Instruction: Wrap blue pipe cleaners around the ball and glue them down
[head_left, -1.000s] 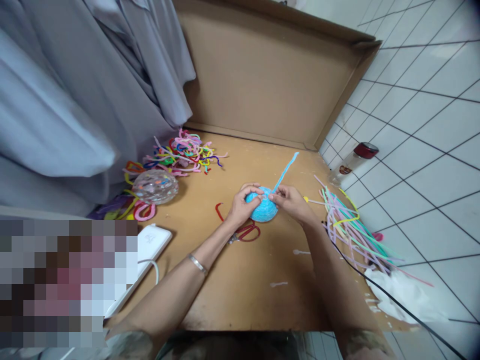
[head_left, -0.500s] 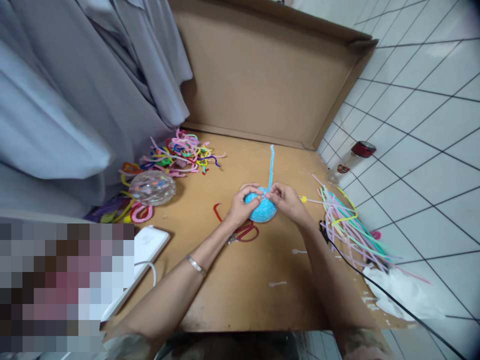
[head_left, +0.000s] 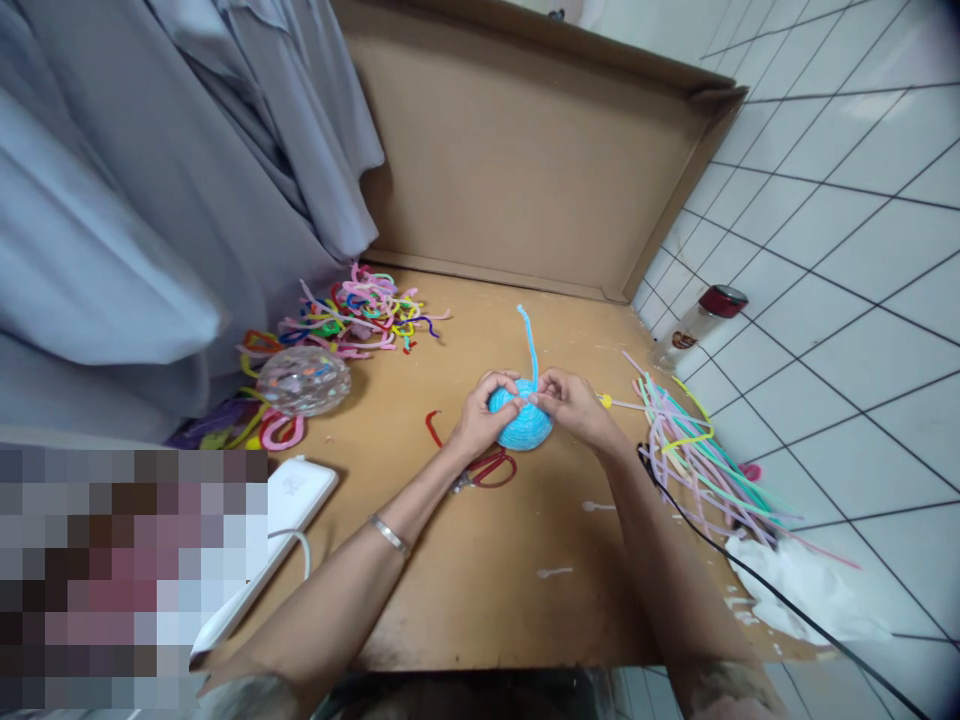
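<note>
A blue coiled dome, made of pipe cleaner wound in rings, is held above the table between both hands. My left hand is closed on its left side, the thumb pressed on top. The fingers of my right hand pinch near the dome's upper right edge, at the base of a blue pipe cleaner whose free end sticks up and bends left at the tip. Red-handled scissors lie below my left wrist, partly hidden by it. A short red pipe cleaner piece rests to the left.
Tangled coloured pipe cleaners and a clear faceted bowl are at the left. Straight pipe cleaners, a black cable and a red-lidded jar are at the right. A white power bank lies near left. Cardboard stands behind.
The upright end of the blue pipe cleaner has swung left and now bends at its tip. Both hands keep nearly the same place on the dome.
</note>
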